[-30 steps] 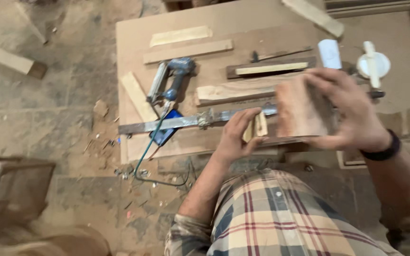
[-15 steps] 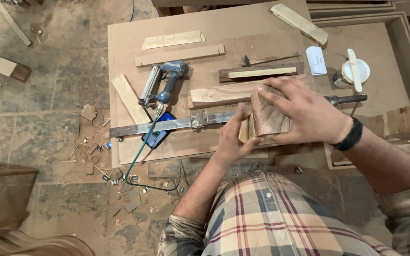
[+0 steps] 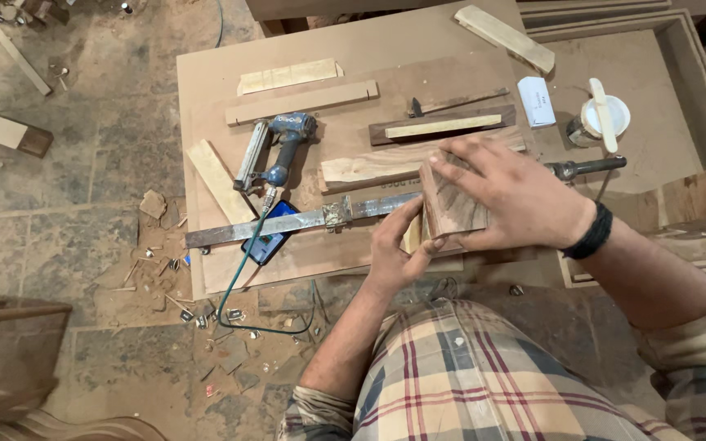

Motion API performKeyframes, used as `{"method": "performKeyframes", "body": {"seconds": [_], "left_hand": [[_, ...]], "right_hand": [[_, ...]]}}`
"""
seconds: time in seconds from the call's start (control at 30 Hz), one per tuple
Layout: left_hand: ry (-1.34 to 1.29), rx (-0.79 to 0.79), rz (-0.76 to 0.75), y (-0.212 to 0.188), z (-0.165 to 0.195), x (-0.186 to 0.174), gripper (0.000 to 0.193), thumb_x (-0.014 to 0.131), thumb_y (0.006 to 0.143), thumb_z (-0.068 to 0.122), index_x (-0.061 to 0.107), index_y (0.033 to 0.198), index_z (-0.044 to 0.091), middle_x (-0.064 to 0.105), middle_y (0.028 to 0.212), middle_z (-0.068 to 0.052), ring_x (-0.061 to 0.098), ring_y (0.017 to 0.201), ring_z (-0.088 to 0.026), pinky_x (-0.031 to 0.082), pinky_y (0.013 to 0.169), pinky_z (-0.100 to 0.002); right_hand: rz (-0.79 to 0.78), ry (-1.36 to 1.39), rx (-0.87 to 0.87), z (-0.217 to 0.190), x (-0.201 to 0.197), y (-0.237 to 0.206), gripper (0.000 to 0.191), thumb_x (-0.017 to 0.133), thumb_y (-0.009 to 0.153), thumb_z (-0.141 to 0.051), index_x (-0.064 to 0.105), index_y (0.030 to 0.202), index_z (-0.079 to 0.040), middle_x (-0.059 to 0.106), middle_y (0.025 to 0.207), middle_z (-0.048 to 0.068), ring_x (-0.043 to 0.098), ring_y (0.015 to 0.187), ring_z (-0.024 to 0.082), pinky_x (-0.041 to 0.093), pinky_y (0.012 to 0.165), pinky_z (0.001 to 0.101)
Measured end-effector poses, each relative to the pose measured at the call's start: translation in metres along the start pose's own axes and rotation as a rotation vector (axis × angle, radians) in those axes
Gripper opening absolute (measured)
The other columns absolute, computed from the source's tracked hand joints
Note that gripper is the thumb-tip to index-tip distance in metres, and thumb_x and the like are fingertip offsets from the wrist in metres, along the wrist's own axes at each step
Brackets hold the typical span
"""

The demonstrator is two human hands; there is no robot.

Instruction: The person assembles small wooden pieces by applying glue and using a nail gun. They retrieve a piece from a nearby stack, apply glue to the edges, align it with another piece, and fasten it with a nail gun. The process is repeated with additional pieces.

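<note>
Hands have shifted little since a moment ago: the right hand (image 3: 516, 200) still lies spread flat over the dark wood block (image 3: 451, 208), the left hand (image 3: 394, 249) pinching its near edge, so the fitting continues. Block sits mid-worktop (image 3: 206, 73) beside the flat steel clamp bar (image 3: 288, 224); grain streaky, edges square.

- The left hand (image 3: 394, 249) sits near the body, palm turned right, fingers curled and closed on something, thumb pointing far and right.
- The left forearm runs from the near left, bare to a rolled sleeve at the elbow.
- The right hand (image 3: 512, 196) lies flat, palm down, fingers spread and pointing left, pressing down.
- The right wrist wears a dark band (image 3: 590, 233); the forearm comes in from the near right.
</note>
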State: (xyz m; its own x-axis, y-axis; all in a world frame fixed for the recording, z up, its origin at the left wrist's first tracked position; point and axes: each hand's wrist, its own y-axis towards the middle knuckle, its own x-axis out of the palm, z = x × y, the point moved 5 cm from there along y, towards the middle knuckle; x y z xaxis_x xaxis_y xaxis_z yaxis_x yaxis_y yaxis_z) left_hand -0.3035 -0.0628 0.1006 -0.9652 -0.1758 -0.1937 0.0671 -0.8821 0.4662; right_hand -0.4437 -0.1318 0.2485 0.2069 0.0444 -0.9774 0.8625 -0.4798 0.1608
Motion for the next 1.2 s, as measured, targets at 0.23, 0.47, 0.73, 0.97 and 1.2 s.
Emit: {"method": "performKeyframes", "body": {"seconds": [0.23, 0.47, 0.73, 0.97, 1.2], "left_hand": [[0.021, 0.000, -0.039, -0.008, -0.007, 0.002, 0.067, 0.074, 0.093, 0.025, 0.051, 0.148, -0.004, 0.061, 0.145, -0.026, 0.060, 0.140, -0.037, 0.047, 0.119, -0.044], [0.049, -0.030, -0.098, -0.019, -0.027, 0.007, 0.072, 0.069, 0.089, 0.026, 0.046, 0.151, -0.004, 0.058, 0.147, -0.024, 0.056, 0.140, -0.036, 0.045, 0.119, -0.045], [0.067, -0.608, 0.099, -0.080, -0.143, 0.015, 0.056, 0.066, 0.098, 0.038, 0.056, 0.138, -0.001, 0.066, 0.133, -0.023, 0.067, 0.123, -0.030, 0.056, 0.100, -0.040], [-0.414, -0.902, -0.004, -0.096, -0.206, 0.069, 0.051, 0.068, 0.096, 0.038, 0.067, 0.124, -0.005, 0.073, 0.115, -0.018, 0.067, 0.104, -0.025, 0.054, 0.090, -0.036], [0.299, -0.926, -0.095, -0.107, -0.148, 0.037, 0.060, 0.087, 0.075, 0.045, 0.072, 0.115, 0.002, 0.076, 0.101, -0.012, 0.072, 0.089, -0.021, 0.056, 0.083, -0.036]], "right_hand": [[0.013, -0.083, -0.062, -0.004, -0.004, -0.002, 0.104, 0.065, 0.079, -0.070, 0.040, 0.148, 0.004, 0.042, 0.148, 0.030, 0.044, 0.136, 0.045, 0.038, 0.112, 0.0522], [0.052, -0.040, -0.126, -0.001, 0.016, -0.001, 0.090, 0.035, 0.099, -0.066, 0.023, 0.160, 0.000, 0.026, 0.166, 0.024, 0.021, 0.155, 0.038, 0.012, 0.126, 0.0511], [0.089, -0.087, 0.085, 0.051, 0.020, -0.062, 0.081, 0.031, 0.102, -0.060, 0.032, 0.161, -0.004, 0.028, 0.164, 0.026, 0.027, 0.151, 0.038, 0.021, 0.122, 0.0537], [0.370, 0.054, 0.568, 0.095, 0.029, -0.171, 0.056, 0.066, 0.100, -0.036, 0.061, 0.145, -0.003, 0.063, 0.141, 0.018, 0.064, 0.127, 0.032, 0.055, 0.107, 0.0457], [0.662, 0.704, 0.824, 0.161, 0.130, -0.274, 0.066, 0.074, 0.087, -0.024, 0.054, 0.146, -0.002, 0.064, 0.131, 0.011, 0.064, 0.117, 0.021, 0.054, 0.100, 0.0371]]}}
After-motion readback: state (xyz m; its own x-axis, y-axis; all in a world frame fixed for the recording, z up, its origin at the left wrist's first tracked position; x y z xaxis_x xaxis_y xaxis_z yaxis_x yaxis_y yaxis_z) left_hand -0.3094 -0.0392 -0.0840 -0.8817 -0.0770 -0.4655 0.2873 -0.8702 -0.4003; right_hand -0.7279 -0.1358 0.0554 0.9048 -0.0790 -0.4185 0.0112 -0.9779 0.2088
